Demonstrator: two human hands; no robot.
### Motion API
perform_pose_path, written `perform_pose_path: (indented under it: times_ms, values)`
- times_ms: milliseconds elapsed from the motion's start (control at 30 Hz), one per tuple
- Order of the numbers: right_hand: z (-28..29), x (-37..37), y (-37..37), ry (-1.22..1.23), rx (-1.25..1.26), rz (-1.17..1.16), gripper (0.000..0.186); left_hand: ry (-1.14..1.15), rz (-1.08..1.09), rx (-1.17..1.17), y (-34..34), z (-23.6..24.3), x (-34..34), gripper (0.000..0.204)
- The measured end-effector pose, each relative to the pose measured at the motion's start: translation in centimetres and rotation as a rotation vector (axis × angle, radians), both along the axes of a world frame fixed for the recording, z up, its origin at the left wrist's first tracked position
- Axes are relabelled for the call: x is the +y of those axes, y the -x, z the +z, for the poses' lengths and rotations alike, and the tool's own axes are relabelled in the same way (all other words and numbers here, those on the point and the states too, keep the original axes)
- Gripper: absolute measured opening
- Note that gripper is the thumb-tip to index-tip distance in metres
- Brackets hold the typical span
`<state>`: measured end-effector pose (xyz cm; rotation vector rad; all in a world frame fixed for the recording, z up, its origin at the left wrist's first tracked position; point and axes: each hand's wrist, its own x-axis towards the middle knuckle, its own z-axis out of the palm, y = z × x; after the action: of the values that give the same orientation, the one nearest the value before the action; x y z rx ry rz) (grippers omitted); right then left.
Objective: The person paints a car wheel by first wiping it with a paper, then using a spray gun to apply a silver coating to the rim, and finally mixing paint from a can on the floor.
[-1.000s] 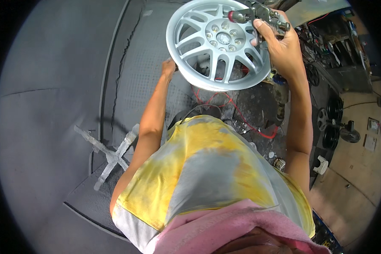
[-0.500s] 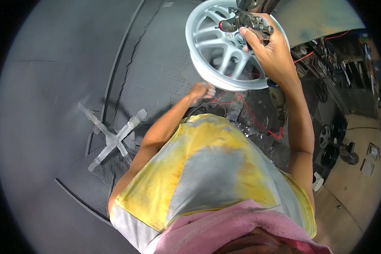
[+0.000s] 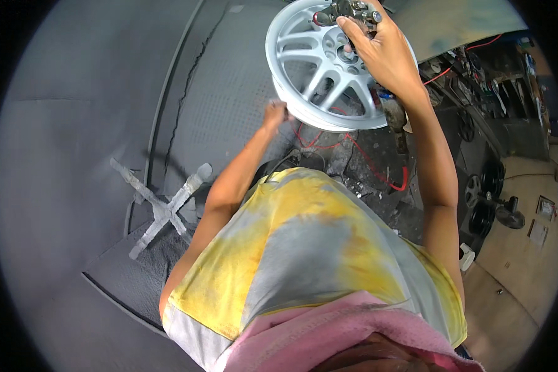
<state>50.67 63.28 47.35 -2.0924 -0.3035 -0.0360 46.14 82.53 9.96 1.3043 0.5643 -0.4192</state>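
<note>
My right hand (image 3: 384,56) is wrapped round a metal spray gun (image 3: 347,13), held over the upper part of a silver-white spoked wheel rim (image 3: 308,106). The thumb lies on the gun's near side, and the gun's top runs out of the picture. Beside the rim's lower left edge is my left hand (image 3: 277,113), with its fingers curled in and slightly blurred. Whether it touches the rim, or has anything in the fingers, cannot be made out.
A grey-coated cross-shaped stand (image 3: 162,211) stands at the left. A red hose (image 3: 378,175) trails below the rim. Cluttered shelving (image 3: 508,99) is at the right, with dark wheels (image 3: 482,217) and a fan (image 3: 510,214) farther down. A pale panel (image 3: 459,28) rises at upper right.
My left hand has moved up and left along the rim's edge. My right hand and the spray gun have shifted slightly up and left. The rim appears a little higher and farther left.
</note>
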Motion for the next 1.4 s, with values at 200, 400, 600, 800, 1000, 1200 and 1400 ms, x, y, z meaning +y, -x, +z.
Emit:
perform_pose_path:
  times_ms: [200,400,600,800,1000,1200,1400]
  values:
    - [0.5,-0.9,-1.4,0.072,-0.082,-0.107,0.027,0.087,-0.391,0.193,6.3,-1.0,-3.7,0.029]
    - [-1.0,-5.1,-4.3,0.146,-0.349,-0.200,0.030,0.055,-0.039,-0.079,-1.5,-2.1,2.3,0.028]
    - [0.7,-9.6,-2.7,0.220,-0.267,-0.369,0.033,0.057,-0.096,-0.022,2.2,-1.9,-2.2,0.024]
    - [2.1,-15.1,2.4,0.284,-0.094,-0.571,0.029,0.110,-0.361,0.132,3.4,-2.7,-2.2,0.024]
    - [2.1,-16.0,7.9,0.262,-0.065,-0.602,0.026,0.155,0.014,-0.125,-2.8,-5.0,3.7,0.023]
    - [-1.2,-18.2,13.1,0.237,-0.018,-0.619,0.031,0.170,-0.175,0.045,3.2,-1.5,-2.9,0.025]
    - [-2.2,-17.4,17.0,0.210,-0.028,-0.604,0.033,0.304,-0.154,-0.057,1.0,-5.3,3.2,0.033]
